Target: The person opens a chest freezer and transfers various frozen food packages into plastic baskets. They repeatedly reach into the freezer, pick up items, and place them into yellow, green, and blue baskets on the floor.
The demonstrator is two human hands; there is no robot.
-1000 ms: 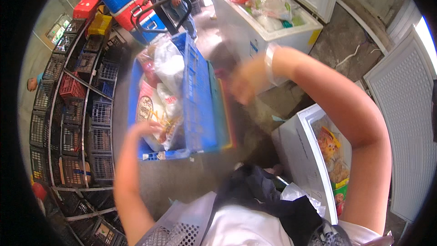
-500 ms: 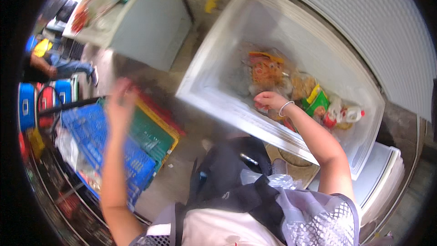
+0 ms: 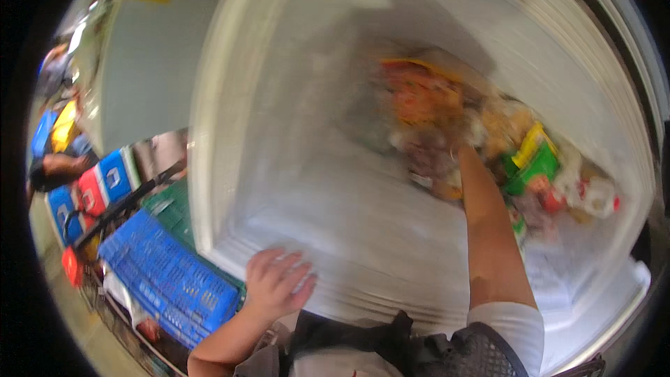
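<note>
My left hand [image 3: 276,283] lies at the near rim of a white chest freezer [image 3: 307,227], fingers spread and holding nothing. My right arm reaches down inside, with my right hand [image 3: 458,141] among bagged food at the bottom. Blur and the packs hide its fingers, so I cannot make out a grip. Beside it lie an orange-red food bag [image 3: 419,94], a pinkish bag [image 3: 429,157] and a bag of tan pieces [image 3: 509,119]. Farther right are a green and yellow packet [image 3: 534,160] and a white jug with a red cap [image 3: 597,195].
Left of the freezer, a blue plastic crate [image 3: 164,265] and a green crate [image 3: 174,206] rest on a dark-framed cart. Red and blue boxes [image 3: 105,181] stand beyond. A grey-white cabinet [image 3: 150,63] is at the back left, and a blurred person [image 3: 63,160] is near the left edge.
My body and view have leaned in over the freezer. The left hand has moved from above the crates to the freezer's near rim; the right hand reaches deeper among the bags.
</note>
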